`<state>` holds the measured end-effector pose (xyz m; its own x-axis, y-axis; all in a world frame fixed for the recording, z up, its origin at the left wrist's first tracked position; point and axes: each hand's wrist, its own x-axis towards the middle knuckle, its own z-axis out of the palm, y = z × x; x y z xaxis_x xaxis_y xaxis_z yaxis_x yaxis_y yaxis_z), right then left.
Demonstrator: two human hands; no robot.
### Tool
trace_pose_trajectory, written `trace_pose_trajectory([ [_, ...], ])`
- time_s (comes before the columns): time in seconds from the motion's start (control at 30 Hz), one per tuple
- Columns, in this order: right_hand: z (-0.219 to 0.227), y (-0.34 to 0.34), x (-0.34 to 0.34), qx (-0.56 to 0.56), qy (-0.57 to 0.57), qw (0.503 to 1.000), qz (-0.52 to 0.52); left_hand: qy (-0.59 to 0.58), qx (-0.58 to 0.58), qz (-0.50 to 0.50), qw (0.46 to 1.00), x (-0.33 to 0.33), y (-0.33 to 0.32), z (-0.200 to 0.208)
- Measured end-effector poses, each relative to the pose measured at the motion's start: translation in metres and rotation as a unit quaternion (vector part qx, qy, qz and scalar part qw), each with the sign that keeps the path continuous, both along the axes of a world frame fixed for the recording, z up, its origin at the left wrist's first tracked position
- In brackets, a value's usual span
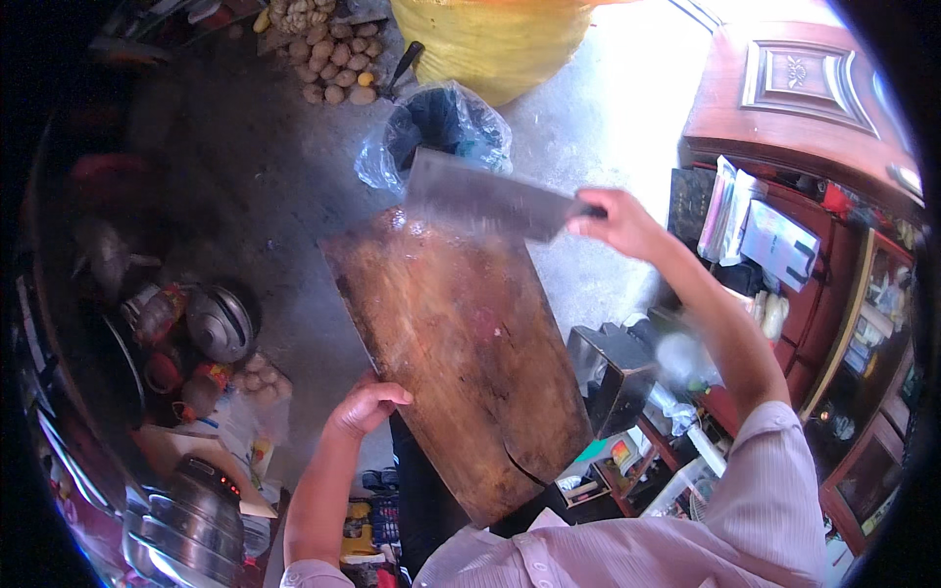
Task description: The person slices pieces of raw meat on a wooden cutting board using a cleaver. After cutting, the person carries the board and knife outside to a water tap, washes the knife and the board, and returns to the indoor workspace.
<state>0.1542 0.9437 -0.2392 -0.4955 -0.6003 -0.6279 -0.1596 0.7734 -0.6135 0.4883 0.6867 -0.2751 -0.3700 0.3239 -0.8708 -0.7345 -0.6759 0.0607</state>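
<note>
Cutting board (pixel 461 363), wooden and wet, is held tilted over the floor; the left hand (pixel 365 405) grips its left edge. The right hand (pixel 618 220) clasps a cleaver (pixel 485 199) at the far edge, apparently scraping toward the bin bag (pixel 441 127); the next stroke needs a steady board.

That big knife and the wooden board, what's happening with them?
A person holds a large wooden cutting board tilted over the floor, the left hand gripping its near edge. The right hand grips a broad cleaver by the handle, its blade laid across the board's far end, which looks wet. Just beyond the board sits a bin lined with a plastic bag. A pile of potatoes lies farther off on the floor.
</note>
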Motion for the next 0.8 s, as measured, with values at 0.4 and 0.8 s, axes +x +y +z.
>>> trace_pose_trajectory([
  [0.4,0.008,0.016,0.058,0.026,-0.074,0.986,0.145,-0.004,0.011,0.040,0.999,-0.007,-0.018,0.007],
  [0.8,-0.049,-0.048,-0.047,-0.043,0.017,0.999,-0.006,0.003,0.031,-0.030,0.999,-0.011,-0.027,0.028],
])
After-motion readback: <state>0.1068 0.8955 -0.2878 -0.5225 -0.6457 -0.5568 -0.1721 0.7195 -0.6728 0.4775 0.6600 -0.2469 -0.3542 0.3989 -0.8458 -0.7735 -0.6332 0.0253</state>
